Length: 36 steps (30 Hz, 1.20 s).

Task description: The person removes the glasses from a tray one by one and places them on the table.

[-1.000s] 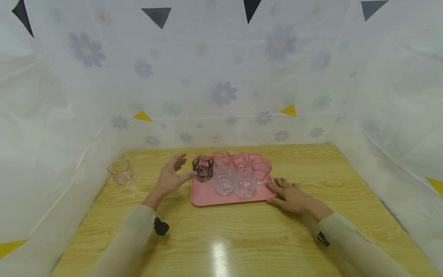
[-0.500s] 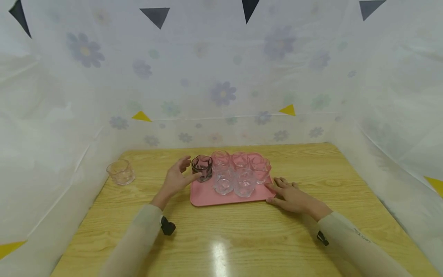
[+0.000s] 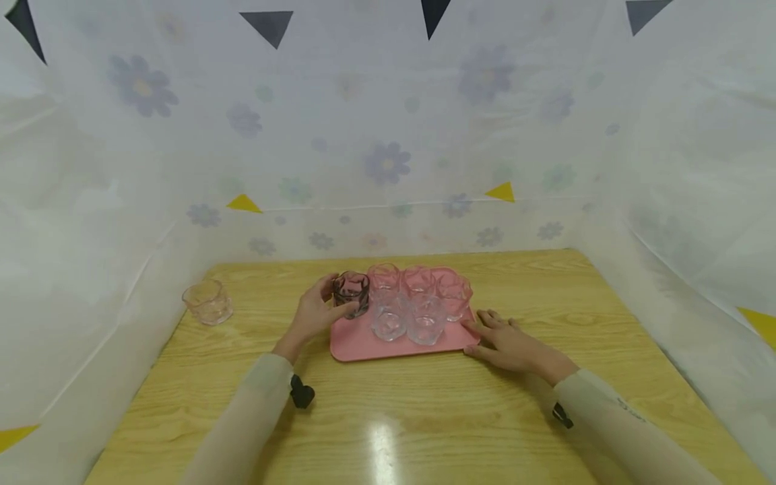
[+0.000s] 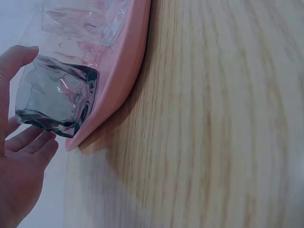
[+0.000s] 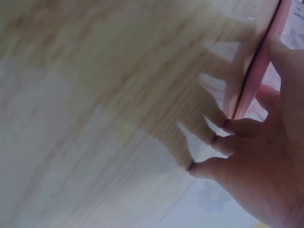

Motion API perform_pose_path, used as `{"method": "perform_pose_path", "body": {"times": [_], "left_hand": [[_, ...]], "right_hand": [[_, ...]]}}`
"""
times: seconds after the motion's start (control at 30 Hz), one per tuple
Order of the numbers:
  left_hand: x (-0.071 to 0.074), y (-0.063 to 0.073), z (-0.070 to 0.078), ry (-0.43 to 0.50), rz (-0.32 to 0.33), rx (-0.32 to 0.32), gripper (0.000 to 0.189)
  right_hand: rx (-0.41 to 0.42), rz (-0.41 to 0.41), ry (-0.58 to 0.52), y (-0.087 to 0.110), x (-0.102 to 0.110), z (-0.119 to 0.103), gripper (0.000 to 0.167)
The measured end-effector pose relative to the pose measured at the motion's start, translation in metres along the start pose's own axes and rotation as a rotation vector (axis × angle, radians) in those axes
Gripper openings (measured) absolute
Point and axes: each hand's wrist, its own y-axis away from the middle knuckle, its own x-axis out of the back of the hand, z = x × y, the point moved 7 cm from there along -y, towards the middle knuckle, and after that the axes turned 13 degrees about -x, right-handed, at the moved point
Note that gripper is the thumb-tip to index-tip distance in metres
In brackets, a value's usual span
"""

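"Our left hand (image 3: 313, 316) had moved in closer on the dark glass (image 3: 351, 288), and we held it between thumb and curled fingers."

"Where was it?"

"At the far left corner of the pink tray (image 3: 362, 349). Our right hand (image 3: 508, 345) lay spread, fingertips on the desk (image 3: 448, 417), forefinger and thumb at the tray's rim (a useful brace, we judged)."

"Then an even, gentle grip seemed best to us, without nudging the clear glasses (image 3: 426, 327) alongside."

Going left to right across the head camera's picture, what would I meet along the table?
Lone glass, left hand, dark glass, front-left clear glass, front-right clear glass, rightmost clear glass, right hand.
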Motion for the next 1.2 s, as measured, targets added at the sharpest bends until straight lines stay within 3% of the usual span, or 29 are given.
{"method": "perform_pose_path", "body": {"times": [0.33,0.5,0.73,1.2], "left_hand": [[-0.006,-0.007,-0.003,0.014,0.018,-0.041,0.086],[-0.007,-0.009,-0.004,-0.023,0.029,-0.022,0.086],[-0.010,-0.009,-0.007,-0.006,0.053,0.023,0.084],[-0.011,-0.009,-0.005,-0.024,0.094,0.021,0.079]], "right_hand": [[-0.005,-0.008,0.000,-0.002,-0.001,0.000,0.076],[-0.003,-0.004,-0.003,-0.002,0.000,-0.001,0.076],[-0.006,-0.003,-0.004,-0.002,-0.001,0.000,0.076],[-0.007,-0.003,-0.002,-0.002,-0.001,0.001,0.076]]}}
